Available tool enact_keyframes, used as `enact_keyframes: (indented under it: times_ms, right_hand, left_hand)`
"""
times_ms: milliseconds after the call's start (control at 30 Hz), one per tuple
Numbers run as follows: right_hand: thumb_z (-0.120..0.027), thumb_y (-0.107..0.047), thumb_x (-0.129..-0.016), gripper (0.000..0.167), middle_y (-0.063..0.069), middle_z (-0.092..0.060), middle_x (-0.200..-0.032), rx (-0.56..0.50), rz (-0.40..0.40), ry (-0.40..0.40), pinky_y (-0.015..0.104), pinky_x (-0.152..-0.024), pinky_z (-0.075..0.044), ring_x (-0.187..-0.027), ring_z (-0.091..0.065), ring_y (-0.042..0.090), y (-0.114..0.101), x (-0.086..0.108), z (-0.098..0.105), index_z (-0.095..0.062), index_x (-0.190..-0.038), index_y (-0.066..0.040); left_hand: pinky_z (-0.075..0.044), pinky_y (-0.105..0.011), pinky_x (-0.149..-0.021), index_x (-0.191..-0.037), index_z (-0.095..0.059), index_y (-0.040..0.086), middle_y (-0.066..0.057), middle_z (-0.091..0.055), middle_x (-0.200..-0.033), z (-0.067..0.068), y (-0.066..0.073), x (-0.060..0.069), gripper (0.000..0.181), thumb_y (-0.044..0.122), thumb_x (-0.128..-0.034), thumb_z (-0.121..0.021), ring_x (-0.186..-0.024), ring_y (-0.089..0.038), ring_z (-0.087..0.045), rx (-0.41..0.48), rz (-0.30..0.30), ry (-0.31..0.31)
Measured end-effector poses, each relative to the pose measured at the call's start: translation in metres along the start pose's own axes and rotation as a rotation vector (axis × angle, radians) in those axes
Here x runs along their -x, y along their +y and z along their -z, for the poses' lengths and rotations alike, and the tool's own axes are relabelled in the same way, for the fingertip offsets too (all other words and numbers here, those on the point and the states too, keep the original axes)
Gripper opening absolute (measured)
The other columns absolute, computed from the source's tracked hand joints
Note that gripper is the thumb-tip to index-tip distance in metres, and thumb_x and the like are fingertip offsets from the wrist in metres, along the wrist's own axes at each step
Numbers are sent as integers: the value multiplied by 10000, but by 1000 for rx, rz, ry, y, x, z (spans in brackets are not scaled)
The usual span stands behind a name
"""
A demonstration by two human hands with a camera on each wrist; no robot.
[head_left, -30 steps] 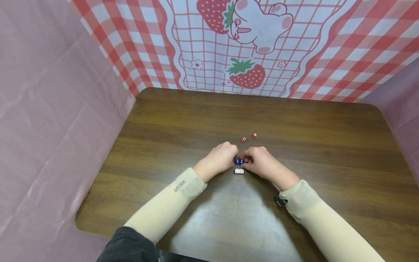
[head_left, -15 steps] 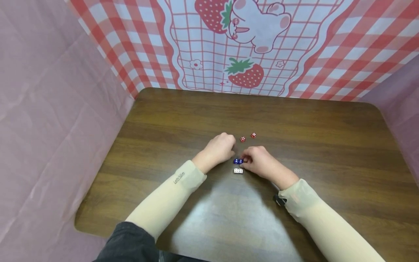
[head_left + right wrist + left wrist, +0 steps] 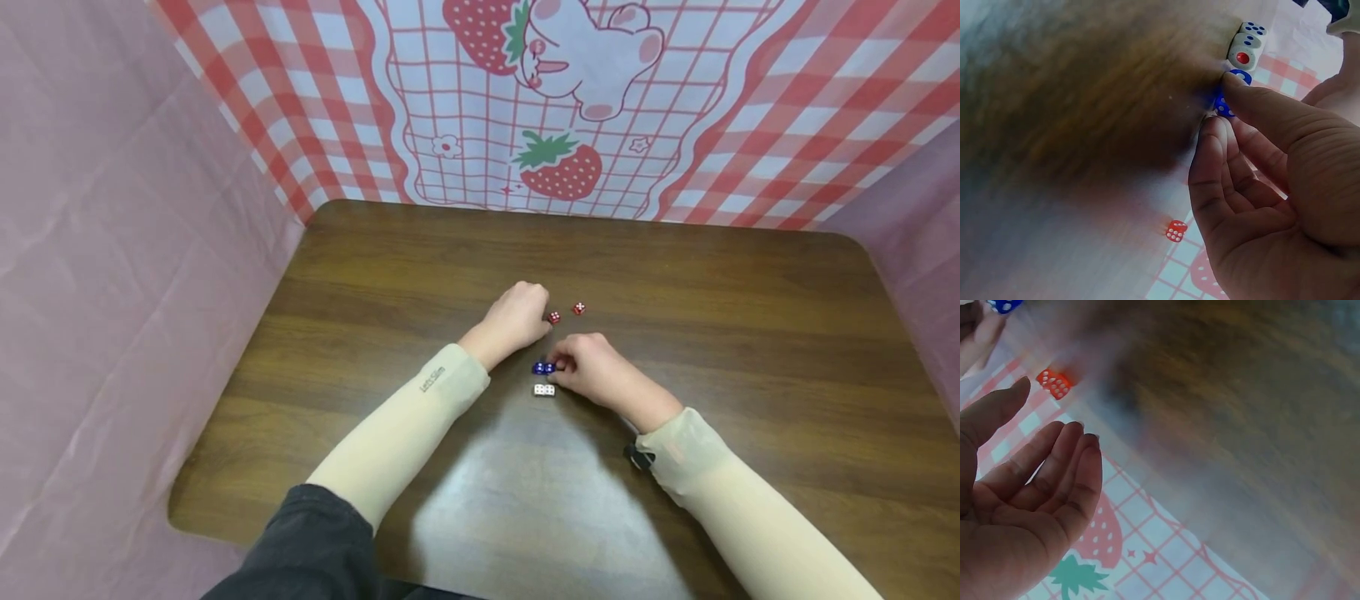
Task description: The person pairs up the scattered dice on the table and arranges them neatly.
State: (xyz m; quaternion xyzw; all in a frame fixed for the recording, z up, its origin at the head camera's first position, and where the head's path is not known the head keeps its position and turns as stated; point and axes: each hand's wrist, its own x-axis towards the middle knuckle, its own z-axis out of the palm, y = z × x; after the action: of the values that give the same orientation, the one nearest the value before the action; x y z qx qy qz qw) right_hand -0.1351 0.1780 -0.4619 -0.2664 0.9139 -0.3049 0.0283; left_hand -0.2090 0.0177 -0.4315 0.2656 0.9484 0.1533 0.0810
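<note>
Two blue dice sit side by side near the middle of the table. My right hand pinches the right-hand blue die between thumb and fingertips. Just nearer to me lies a pair of white dice, touching each other. Beyond the blue pair is a red die, with a second red die apart from it to the right. My left hand is beside the nearer red die. In the left wrist view its fingers are loosely bent, thumb apart, holding nothing.
The brown wooden table has rounded corners. A red-and-white checked cloth with strawberries hangs along its back edge. Pink cloth hangs on the left side, and more on the right.
My left hand has left the blue dice and moved away from me, up to the red dice. My right hand stays at the blue pair. The dice have not visibly moved on the table.
</note>
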Motion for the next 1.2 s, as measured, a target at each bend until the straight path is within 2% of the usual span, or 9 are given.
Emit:
enact_keyframes:
  times_ms: [233, 367, 600, 867, 1200]
  right_hand:
    - [-853, -12, -761, 145, -30, -646, -724, -2, -16, -15, 315, -634, -529, -662, -605, 98, -1, 1, 2, -736, -843, -39]
    - [-865, -23, -760, 159, -32, -645, -724, -1, -20, -22, 311, -638, -529, -662, -604, 93, -1, 1, 2, -736, -851, -41]
    - [-869, -14, -746, 165, -44, -635, -708, -8, -6, -1, 307, -625, -526, -649, -595, 84, 1, 1, 1, -736, -841, -39]
    - [-874, -10, -739, 172, -34, -640, -710, -10, -1, 7, 301, -621, -528, -648, -597, 86, 0, 0, 0, -737, -842, -35]
    - [-869, -6, -740, 166, -34, -642, -711, -3, -8, 9, 312, -626, -530, -652, -605, 98, -1, 1, 0, -738, -838, -34]
  left_hand:
    - [-536, -346, -722, -836, -631, 95, -27, -629, -821, -4, 3, -9, 234, 229, -870, -819, -785, -189, -630, 1, 47, -26]
    - [-543, -368, -724, -824, -636, 107, -22, -640, -829, -4, 7, -12, 222, 221, -864, -822, -806, -193, -646, -6, 47, -20]
    - [-545, -384, -716, -798, -636, 125, -27, -652, -847, -7, 9, -16, 212, 210, -862, -820, -814, -196, -649, -13, 89, -13]
    - [-543, -385, -707, -848, -646, 114, -36, -660, -867, -8, 9, -18, 203, 213, -857, -823, -825, -200, -651, -21, 53, -22]
    - [-541, -398, -667, -860, -656, 121, -51, -676, -904, -12, 8, -21, 140, 202, -887, -766, -805, -199, -646, -43, 59, -5]
